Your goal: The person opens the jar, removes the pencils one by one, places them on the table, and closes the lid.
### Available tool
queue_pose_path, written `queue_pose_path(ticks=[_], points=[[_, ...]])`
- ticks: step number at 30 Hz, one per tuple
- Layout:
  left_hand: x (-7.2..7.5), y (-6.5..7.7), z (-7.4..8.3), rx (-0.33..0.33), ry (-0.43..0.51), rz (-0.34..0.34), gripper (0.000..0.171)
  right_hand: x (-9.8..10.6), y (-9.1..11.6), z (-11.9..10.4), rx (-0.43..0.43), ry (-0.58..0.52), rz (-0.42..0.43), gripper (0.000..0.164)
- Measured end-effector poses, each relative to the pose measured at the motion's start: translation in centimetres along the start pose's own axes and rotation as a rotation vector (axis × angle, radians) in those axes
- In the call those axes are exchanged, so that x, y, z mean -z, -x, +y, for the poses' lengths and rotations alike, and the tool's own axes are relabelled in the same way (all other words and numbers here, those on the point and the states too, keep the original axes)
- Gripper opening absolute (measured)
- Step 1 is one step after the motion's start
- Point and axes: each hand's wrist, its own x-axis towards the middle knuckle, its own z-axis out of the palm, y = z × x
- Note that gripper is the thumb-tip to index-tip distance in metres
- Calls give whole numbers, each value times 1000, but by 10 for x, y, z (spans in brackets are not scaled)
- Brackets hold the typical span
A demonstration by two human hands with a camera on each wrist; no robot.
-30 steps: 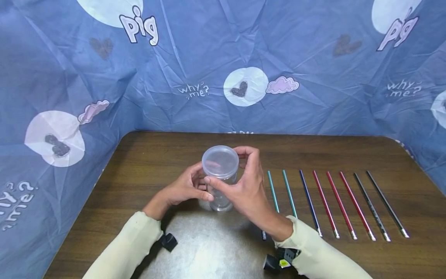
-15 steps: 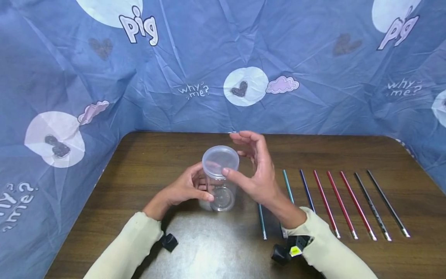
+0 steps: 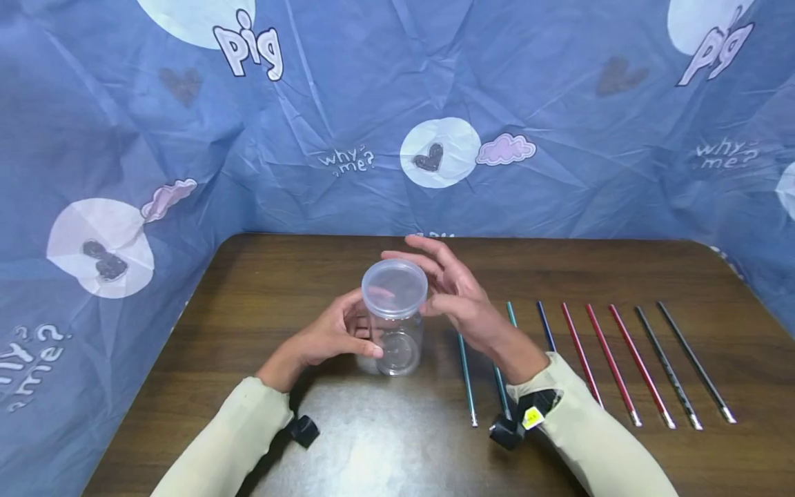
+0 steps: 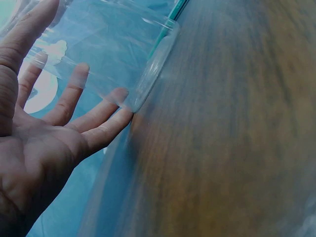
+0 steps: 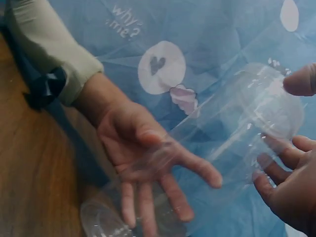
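A clear plastic jar point(image 3: 400, 348) with a translucent lid point(image 3: 394, 284) stands upright on the table in the head view. My left hand point(image 3: 335, 333) holds the jar's left side, thumb in front and fingers reaching round behind. In the left wrist view those fingers point(image 4: 76, 81) lie along the jar wall point(image 4: 116, 39) near its base. My right hand point(image 3: 462, 297) is at the lid's right side, its fingers loosely extended behind the rim and its thumb close to the rim. The right wrist view shows the right hand point(image 5: 291, 180) beside the jar's lidded end.
To the right lie several pencils in a row: teal point(image 3: 467, 383), blue point(image 3: 544, 324), red point(image 3: 612, 362) and dark grey point(image 3: 695, 362). My right forearm passes over some of them. A blue printed cloth point(image 3: 348, 83) rises behind the wooden table point(image 3: 261, 276).
The right hand has loosened from the lid's rim, spread its fingers upward, then swung them left behind the lid. The left hand and jar have stayed in place.
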Motion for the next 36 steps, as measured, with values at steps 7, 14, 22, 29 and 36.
queue_pose_path(ticks=[7,14,22,29,36], points=[[-2,-3,0,8,1,-6,90,0,3,10,60,-2,30,76],[-1,-3,1,7,5,4,91,-2,2,14,179,161,45,81],[-1,-2,0,5,4,4,89,-5,2,23,302,286,81,83],[0,-3,-1,-9,14,-10,86,-8,1,24,331,343,116,93],[0,-1,-2,-7,22,-6,85,-11,1,27,320,371,161,93]])
